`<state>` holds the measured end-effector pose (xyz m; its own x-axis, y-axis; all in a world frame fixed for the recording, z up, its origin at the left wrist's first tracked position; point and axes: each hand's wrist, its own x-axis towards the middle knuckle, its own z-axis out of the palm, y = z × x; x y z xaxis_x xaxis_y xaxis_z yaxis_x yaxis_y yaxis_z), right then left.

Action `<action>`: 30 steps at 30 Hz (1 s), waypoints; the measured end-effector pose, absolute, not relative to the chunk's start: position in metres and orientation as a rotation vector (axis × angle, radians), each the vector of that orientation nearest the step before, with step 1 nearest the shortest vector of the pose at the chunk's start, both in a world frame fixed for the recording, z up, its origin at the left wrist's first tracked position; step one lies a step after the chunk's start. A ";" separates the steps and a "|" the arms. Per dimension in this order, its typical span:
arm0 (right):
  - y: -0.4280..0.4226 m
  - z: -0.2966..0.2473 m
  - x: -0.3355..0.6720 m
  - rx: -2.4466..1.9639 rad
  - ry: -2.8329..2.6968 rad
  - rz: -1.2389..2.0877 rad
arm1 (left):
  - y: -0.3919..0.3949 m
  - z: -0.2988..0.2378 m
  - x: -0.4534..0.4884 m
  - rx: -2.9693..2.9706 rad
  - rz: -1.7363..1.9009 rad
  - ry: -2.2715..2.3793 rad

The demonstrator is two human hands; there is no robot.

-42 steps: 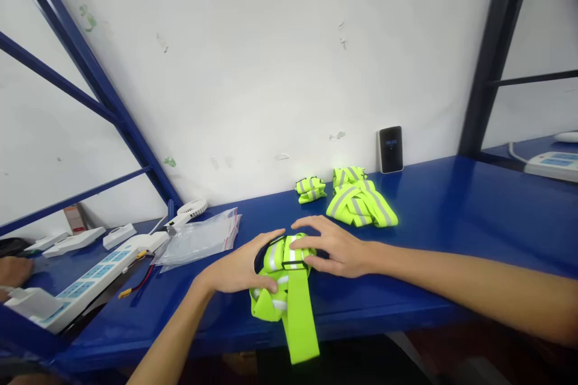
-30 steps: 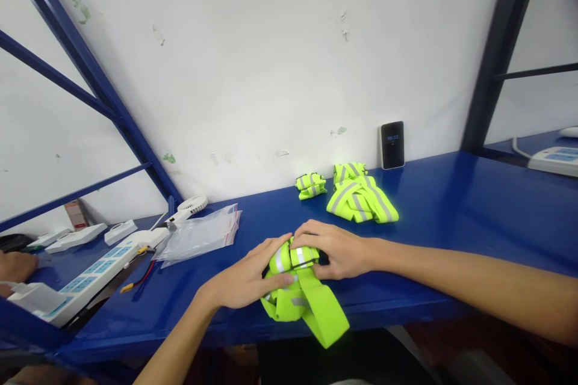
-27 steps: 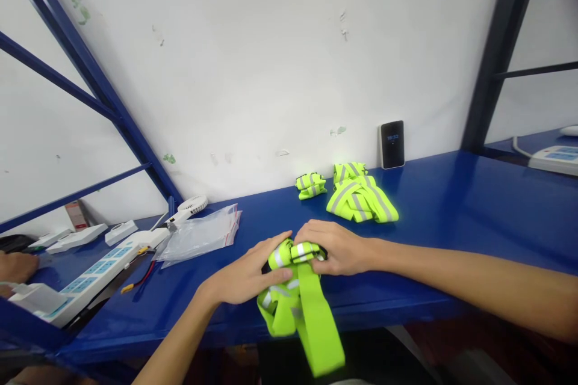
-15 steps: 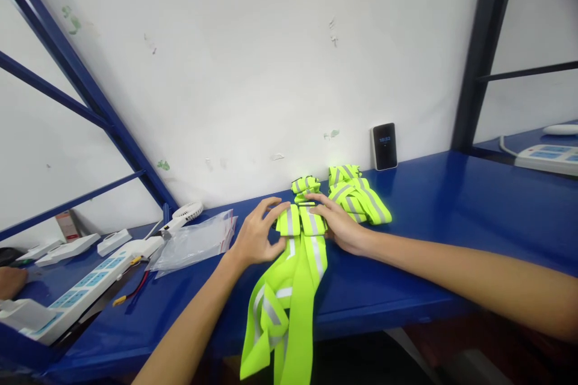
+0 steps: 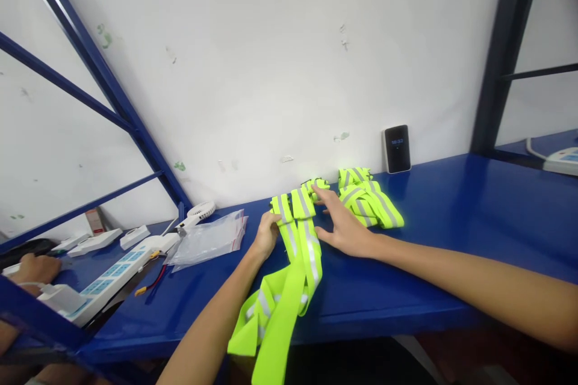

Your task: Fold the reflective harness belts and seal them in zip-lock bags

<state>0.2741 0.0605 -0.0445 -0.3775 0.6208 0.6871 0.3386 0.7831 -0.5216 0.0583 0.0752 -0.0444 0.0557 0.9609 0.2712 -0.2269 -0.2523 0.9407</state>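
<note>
**High-visibility vest (image 5: 307,252) laid across a blue steel workbench (image 5: 428,289), draped over the front edge**

The vest's upper straps are gripped by the left hand (image 5: 266,236), its fingers curled around a strap edge. The right hand (image 5: 344,230) is held open, its fingers spread and released, just beside the vest. Folded vests (image 5: 368,206) are placed close by, toward the bench's back edge, limiting room on that side. A plastic bag (image 5: 210,242) lies near the left hand. The lower straps hang past the front edge at bottom center.
</note>
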 end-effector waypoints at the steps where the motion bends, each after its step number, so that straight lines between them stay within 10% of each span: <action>1: 0.062 -0.044 0.274 -0.711 -2.017 0.287 | 0.072 -0.043 0.059 1.203 1.399 0.831; 6: 0.072 -0.044 0.278 -0.574 -2.116 0.164 | 0.070 -0.045 0.067 1.233 1.175 0.828; 20: 0.072 -0.051 0.265 -0.885 -1.355 1.132 | 0.053 -0.033 0.063 2.694 1.161 1.111; 30: 0.064 -0.046 0.265 -0.596 -1.565 1.488 | 0.073 -0.041 0.058 1.701 1.405 1.113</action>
<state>0.2648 0.0642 -0.0464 -0.5061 0.8219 0.2614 -0.2200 0.1701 -0.9606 0.0576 0.0732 -0.0414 0.0617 0.9065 0.4178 0.1994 -0.4213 0.8847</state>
